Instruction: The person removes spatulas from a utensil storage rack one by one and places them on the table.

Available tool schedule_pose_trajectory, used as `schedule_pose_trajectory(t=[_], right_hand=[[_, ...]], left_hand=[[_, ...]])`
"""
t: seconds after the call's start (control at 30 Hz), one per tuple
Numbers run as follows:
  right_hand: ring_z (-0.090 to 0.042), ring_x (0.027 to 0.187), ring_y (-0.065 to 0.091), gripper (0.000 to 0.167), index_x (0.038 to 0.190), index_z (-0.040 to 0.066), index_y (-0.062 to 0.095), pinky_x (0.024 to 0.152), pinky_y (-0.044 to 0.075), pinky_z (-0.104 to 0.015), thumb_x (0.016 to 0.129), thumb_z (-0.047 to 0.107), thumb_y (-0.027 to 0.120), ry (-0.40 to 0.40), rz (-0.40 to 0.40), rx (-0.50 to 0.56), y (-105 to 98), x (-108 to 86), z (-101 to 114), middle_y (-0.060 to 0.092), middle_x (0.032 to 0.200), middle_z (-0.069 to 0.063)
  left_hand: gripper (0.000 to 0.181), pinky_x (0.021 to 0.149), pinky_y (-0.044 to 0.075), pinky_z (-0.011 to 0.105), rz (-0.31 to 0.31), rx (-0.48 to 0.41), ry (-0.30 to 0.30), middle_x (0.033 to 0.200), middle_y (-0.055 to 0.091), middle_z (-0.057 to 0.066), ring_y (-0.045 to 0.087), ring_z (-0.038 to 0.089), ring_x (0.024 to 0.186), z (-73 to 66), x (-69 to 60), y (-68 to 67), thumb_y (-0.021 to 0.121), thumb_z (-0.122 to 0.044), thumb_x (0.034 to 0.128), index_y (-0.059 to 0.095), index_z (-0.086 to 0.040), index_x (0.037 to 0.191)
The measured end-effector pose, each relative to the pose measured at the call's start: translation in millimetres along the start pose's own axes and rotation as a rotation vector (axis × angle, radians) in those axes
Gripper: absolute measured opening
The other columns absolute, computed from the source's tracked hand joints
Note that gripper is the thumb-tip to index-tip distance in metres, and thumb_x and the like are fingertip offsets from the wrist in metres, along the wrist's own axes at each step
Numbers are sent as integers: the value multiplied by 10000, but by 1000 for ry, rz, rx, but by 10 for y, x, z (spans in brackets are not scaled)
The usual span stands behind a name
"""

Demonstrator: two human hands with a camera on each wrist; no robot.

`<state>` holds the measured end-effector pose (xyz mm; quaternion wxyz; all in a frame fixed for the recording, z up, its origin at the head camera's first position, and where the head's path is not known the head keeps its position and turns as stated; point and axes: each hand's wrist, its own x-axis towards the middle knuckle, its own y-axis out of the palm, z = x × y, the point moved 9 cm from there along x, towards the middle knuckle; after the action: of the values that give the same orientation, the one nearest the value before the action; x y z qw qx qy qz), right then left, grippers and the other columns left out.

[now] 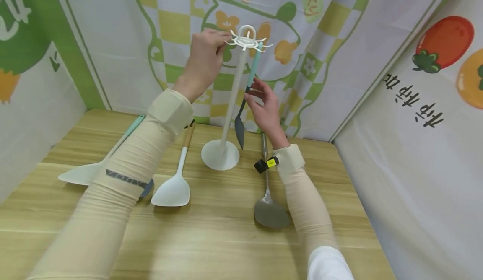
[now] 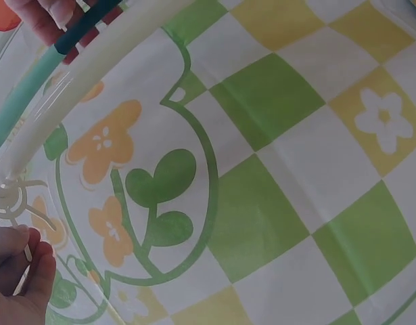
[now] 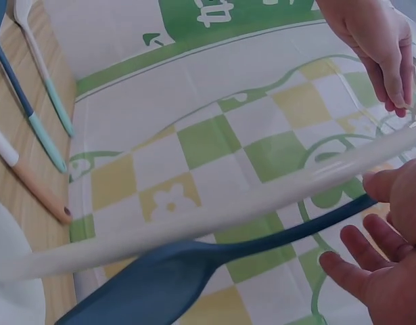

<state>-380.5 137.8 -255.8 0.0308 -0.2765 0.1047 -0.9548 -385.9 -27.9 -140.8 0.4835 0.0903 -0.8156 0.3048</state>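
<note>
A white utensil stand (image 1: 235, 91) rises from a round base, with a ring of hooks (image 1: 247, 42) on top. My left hand (image 1: 203, 58) pinches one hook on the left side, as the left wrist view also shows. From the right side of the ring hangs a dark blue spatula (image 1: 240, 131) with a mint upper handle (image 1: 253, 64). My right hand (image 1: 266, 108) holds it lightly between thumb and fingers, around where mint meets blue. In the right wrist view the thumb touches the handle and the lower fingers (image 3: 363, 254) are spread.
On the wooden table (image 1: 211, 246) lie a white turner with a wooden handle (image 1: 173, 190), a white utensil with a mint handle (image 1: 81, 173), and a metal turner (image 1: 271, 213). A blue utensil (image 3: 18, 88) is partly hidden by my left arm in the head view. A patterned curtain (image 1: 181, 28) hangs behind.
</note>
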Motion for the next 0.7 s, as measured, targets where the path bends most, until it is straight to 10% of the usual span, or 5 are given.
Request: schedule_pose_trajectory(t=[0.7], right_hand=[[-366, 930, 681, 354, 1282, -170, 563, 764, 636, -306, 933, -134, 613, -223, -151, 141, 68, 107, -26, 620, 1135, -400]], left_hand=[[195, 1041, 539, 308, -15, -6, -31, 1176, 717, 192, 690, 327, 1139, 10, -22, -25, 594, 77, 974, 730, 53, 1112]])
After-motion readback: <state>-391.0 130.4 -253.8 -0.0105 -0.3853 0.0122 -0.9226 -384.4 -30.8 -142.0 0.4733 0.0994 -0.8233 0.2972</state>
